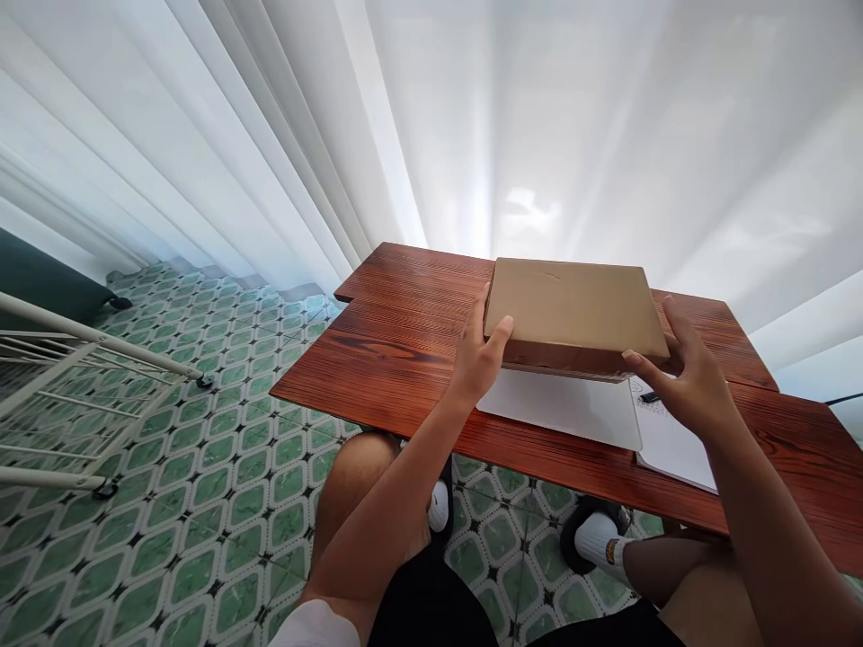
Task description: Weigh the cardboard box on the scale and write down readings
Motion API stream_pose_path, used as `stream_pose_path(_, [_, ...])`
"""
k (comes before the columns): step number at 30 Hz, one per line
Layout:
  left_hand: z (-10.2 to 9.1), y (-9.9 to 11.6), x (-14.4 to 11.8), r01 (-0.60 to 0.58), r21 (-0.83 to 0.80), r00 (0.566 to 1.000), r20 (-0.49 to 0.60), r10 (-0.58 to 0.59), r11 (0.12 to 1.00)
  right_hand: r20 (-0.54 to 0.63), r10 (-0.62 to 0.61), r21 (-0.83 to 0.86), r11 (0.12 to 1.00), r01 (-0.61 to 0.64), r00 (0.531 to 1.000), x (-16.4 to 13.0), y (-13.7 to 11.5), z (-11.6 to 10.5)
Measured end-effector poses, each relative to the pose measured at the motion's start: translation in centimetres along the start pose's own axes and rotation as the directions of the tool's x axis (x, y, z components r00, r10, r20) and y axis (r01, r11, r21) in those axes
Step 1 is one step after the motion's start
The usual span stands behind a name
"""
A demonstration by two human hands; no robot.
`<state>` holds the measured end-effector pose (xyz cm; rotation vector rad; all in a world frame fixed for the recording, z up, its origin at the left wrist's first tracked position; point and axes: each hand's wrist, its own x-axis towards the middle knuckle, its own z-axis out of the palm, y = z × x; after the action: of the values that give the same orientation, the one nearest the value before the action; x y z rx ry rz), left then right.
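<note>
A flat brown cardboard box [573, 310] is held a little above a reddish wooden table [397, 350]. My left hand [480, 352] grips its near left corner, thumb on top. Along the box's near right corner my right hand [688, 377] clasps the edge, fingers curled over the front. Under the box lie white paper sheets [566, 409] and a white sheet with dark printing [664, 431] to the right.
White curtains [539, 117] hang behind the table. Green patterned floor tiles [202, 503] spread to the left. A white metal rack [74, 395] stands at the far left. My knees and white socks show under the table's front edge.
</note>
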<state>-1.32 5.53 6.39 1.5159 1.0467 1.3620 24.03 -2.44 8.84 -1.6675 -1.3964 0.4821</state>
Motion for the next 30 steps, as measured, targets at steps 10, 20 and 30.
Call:
stream_pose_path(10, [-2.6, 1.7, 0.7, -0.093, 0.048, 0.995, -0.044, 0.095, 0.995, -0.02, -0.147, 0.133, 0.98, 0.148, 0.989, -0.3, 0.2, 1.8])
stream_pose_path(20, [-5.0, 2.5, 1.5, -0.113, -0.021, 0.993, -0.044, 0.112, 0.993, -0.049, -0.151, 0.116, 0.981, 0.156, 0.987, -0.6, -1.6, 3.3])
stream_pose_path(30, [-8.1, 2.6, 1.9, -0.124, -0.044, 0.987, -0.113, 0.118, 0.991, 0.032, -0.205, 0.187, 0.963, 0.196, 0.978, 0.6, -3.0, 6.1])
